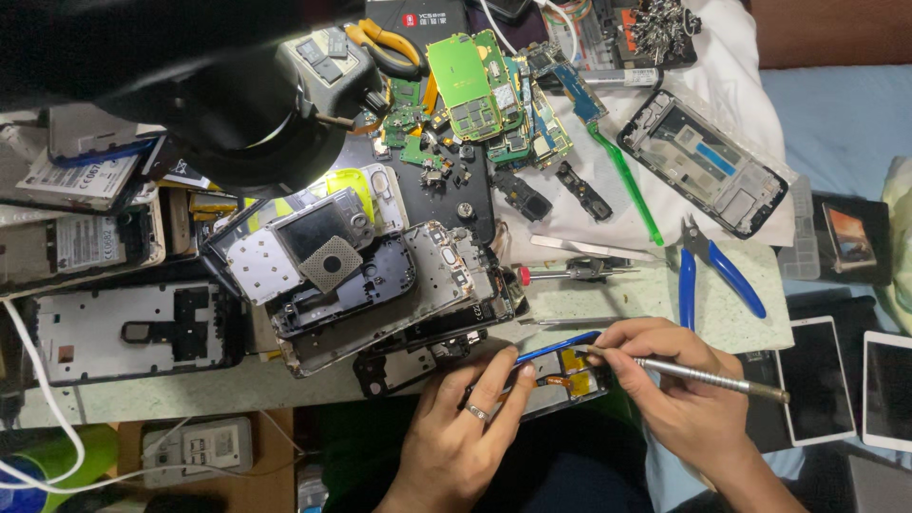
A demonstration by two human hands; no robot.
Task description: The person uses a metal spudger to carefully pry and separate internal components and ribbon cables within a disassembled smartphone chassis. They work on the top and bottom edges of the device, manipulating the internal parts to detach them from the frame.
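Head view: opened phone (560, 370) at near bench edge, below blue cutters (708, 271).
Left hand (465, 432) clamped on phone, steadying it; right hand (679, 389) closed around metal probe (708, 377), tip inside the phone.

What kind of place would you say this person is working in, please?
Most likely a phone repair bench. The left hand steadies an opened phone while the right hand works in it with a metal tool. Circuit boards, stripped phone frames and blue-handled cutters lie around.
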